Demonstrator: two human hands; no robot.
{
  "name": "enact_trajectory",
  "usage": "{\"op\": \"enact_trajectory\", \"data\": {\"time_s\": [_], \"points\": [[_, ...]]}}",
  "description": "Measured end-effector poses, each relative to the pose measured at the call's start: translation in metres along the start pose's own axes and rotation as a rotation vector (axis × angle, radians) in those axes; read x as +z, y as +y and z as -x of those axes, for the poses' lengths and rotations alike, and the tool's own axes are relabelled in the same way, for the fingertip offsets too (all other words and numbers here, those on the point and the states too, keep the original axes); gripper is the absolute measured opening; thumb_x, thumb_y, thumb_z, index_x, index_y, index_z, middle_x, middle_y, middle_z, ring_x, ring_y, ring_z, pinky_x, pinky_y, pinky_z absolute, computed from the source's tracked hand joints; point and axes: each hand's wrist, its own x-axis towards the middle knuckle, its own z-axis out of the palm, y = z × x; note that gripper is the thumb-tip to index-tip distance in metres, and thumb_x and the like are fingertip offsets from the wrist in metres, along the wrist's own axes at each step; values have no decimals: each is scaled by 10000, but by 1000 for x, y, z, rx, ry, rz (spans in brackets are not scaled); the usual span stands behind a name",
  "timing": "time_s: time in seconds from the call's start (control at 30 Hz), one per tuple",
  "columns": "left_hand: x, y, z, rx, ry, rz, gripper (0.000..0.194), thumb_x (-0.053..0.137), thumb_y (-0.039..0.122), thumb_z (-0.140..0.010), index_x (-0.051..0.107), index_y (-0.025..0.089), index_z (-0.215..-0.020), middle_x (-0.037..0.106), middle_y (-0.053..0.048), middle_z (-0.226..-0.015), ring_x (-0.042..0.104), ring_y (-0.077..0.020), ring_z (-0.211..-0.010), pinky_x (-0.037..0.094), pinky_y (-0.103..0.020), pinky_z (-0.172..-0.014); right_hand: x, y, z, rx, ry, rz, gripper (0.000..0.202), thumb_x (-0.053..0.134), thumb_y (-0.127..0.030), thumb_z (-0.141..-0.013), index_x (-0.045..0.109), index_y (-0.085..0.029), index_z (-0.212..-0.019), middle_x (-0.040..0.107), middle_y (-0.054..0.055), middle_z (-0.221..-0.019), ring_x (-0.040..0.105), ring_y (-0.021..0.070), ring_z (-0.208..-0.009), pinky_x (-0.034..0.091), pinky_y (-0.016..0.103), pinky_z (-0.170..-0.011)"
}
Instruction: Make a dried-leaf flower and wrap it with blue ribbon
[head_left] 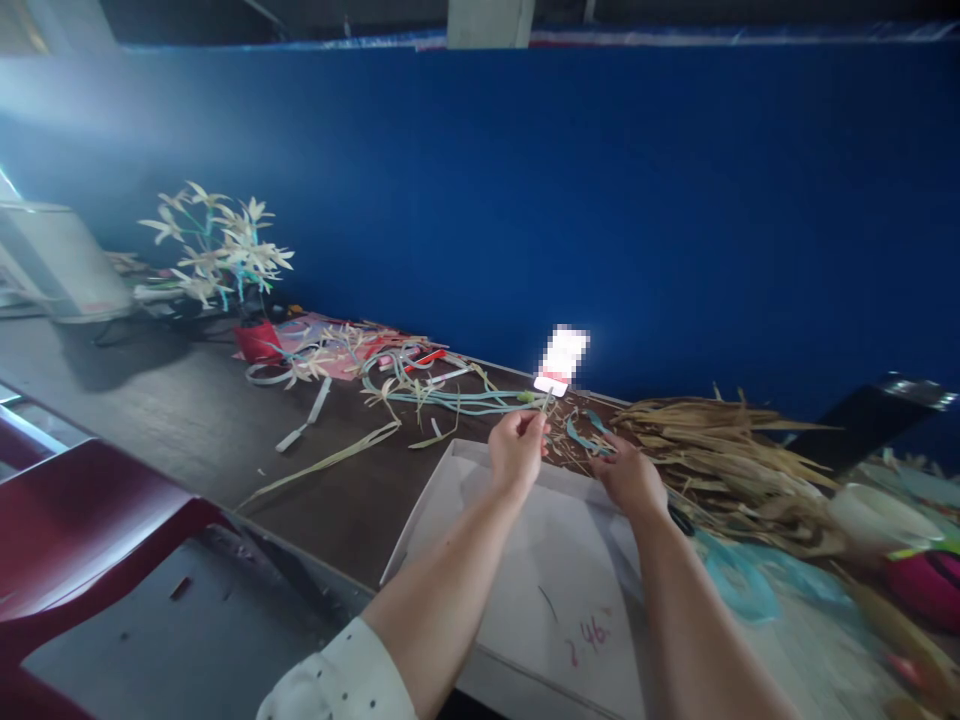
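Observation:
My left hand (519, 447) is closed in a pinch above the far edge of a shallow white box (525, 570). A thin stem or wire sticks up from its fingertips. Pale green strips (465, 400) run leftward from beside that hand. To the right, my right hand (630, 475) has its fingers at a blue-green strip (581, 437), over a scatter of small dry scraps (566, 410). A bright phone-like object (562, 358) stands just beyond my left hand.
Dried husks (720, 450) lie at the right, near a white bowl (885, 520) and clear plastic (742, 580). At the left are a flower arrangement in a red pot (258, 342), paper strips and a red chair (90, 510). A blue wall (450, 200) stands behind.

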Motion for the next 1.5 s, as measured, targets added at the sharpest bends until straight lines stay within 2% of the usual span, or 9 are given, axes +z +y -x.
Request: {"op": "enact_trajectory", "data": {"time_s": [0.33, 0.5, 0.67, 0.77, 0.83, 0.9, 1.0, 1.23, 1.5], "points": [[0, -4, 0, 22, -28, -46, 165, 552, 286, -746, 613, 134, -767, 632, -28, -673, 491, -72, -463, 415, -186, -450, -17, 9, 6, 30, 252, -383, 409, 585, -408, -672, 688, -167, -986, 686, 63, -752, 610, 205, -674, 435, 307, -640], [-1, -8, -2, 45, -48, -94, 164, 551, 288, -742, 621, 140, -760, 630, -31, -677, 506, -89, -491, 422, -190, -445, -12, 13, 2, 73, 419, -604, 475, 607, -423, -678, 657, -144, -1059, 675, 65, -748, 597, 182, -631, 458, 302, -628], [-1, -10, -1, 60, -78, -120, 160, 550, 282, -746, 624, 141, -763, 630, -29, -666, 513, -89, -492, 418, -186, -444, -13, 10, 3, 81, 372, -614, 496, 654, -427, -644, 655, -163, -1063, 669, 54, -766, 597, 178, -652, 471, 306, -654], [0, -7, 2, 35, -129, -141, 153, 553, 273, -749, 623, 137, -754, 629, -25, -661, 495, -75, -452, 405, -183, -428, -18, -2, 9, 53, 424, -645, 491, 665, -433, -645, 653, -188, -1071, 666, 64, -879, 591, 166, -672, 474, 301, -653], [2, -6, 4, 1, -186, -140, 141, 555, 258, -749, 618, 132, -750, 623, -20, -649, 481, -67, -429, 400, -184, -417, -21, -12, 15, 78, 379, -818, 487, 659, -431, -665, 639, -202, -1094, 669, 65, -889, 575, 144, -621, 456, 258, -542], [4, -7, 5, -24, -255, -130, 136, 562, 252, -745, 614, 126, -742, 612, -16, -630, 474, -66, -425, 409, -187, -416, -22, -22, 20, 135, 226, -1040, 496, 677, -415, -660, 624, -215, -1111, 680, 62, -882, 539, 113, -545, 384, 204, -419], [5, -12, 6, -55, -346, -108, 153, 581, 268, -735, 614, 119, -745, 603, -16, -620, 479, -68, -447, 433, -193, -429, -22, -31, 26, 176, 39, -1262, 486, 719, -347, -629, 628, -230, -1091, 682, 54, -940, 532, 89, -540, 321, 157, -360], [6, -16, 5, -180, -450, -22, 181, 630, 288, -703, 615, 107, -702, 602, -26, -621, 462, -57, -459, 423, -184, -432, -25, -32, 30, 116, -176, -1447, 450, 714, -270, -657, 617, -240, -1095, 648, 43, -1062, 625, 142, -822, 499, 198, -567], [4, -14, 7, -287, -502, 73, 277, 709, 352, -622, 618, 104, -703, 615, -41, -661, 460, -56, -495, 401, -188, -458, -26, -35, 33, 76, -259, -1495, 430, 701, -264, -693, 595, -242, -1109, 633, 36, -1062, 604, 136, -829, 510, 237, -647]]}}
